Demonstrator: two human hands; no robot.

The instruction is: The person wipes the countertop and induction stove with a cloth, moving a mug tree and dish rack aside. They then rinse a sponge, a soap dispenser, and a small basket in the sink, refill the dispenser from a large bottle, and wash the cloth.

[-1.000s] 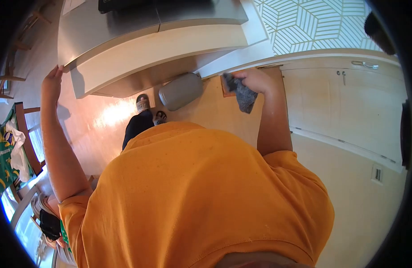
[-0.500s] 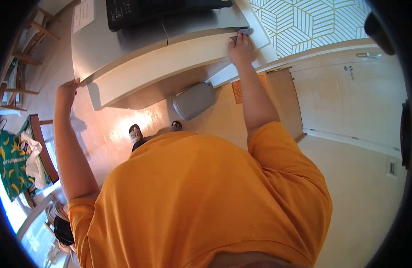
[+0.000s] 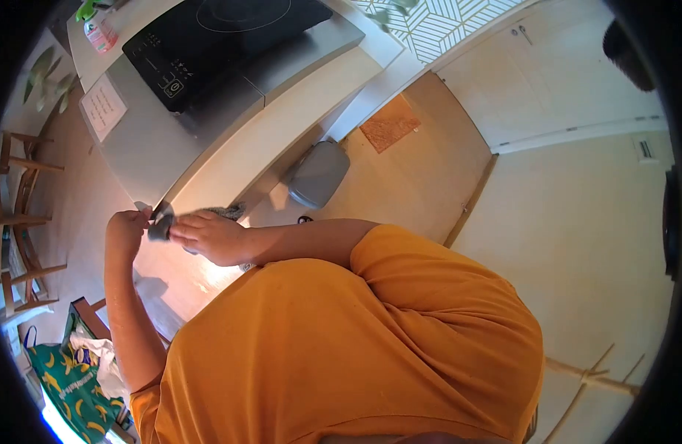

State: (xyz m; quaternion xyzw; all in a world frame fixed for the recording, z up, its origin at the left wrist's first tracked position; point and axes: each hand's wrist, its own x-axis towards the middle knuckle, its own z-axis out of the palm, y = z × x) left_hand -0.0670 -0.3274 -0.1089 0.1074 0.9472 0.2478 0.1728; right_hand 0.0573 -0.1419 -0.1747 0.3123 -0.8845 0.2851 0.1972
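Observation:
A grey cloth (image 3: pixel 160 226) is bunched under my right hand (image 3: pixel 211 235), its fingers closed over it at the near left end of the counter's pale front panel (image 3: pixel 263 133). Part of the cloth sticks out behind the knuckles. Right beside it, my left hand (image 3: pixel 126 233) has its fingertips pinched at the front corner of the steel counter top (image 3: pixel 145 159). The exact contact of those fingertips is small and partly hidden. A black induction cooktop (image 3: pixel 208 52) sits on the counter.
A printed note (image 3: pixel 103 109) and a pink spray bottle (image 3: pixel 99 33) are on the counter. On the floor stand a grey bin (image 3: pixel 319 175) and an orange mat (image 3: pixel 389 123). Wooden chairs (image 3: pixel 30 222) and a green banana-print bag (image 3: pixel 75 377) are at the left.
My right hand has come with the cloth from the counter's far right end to the near left corner, beside my left hand. The view has turned, showing more of the cooktop.

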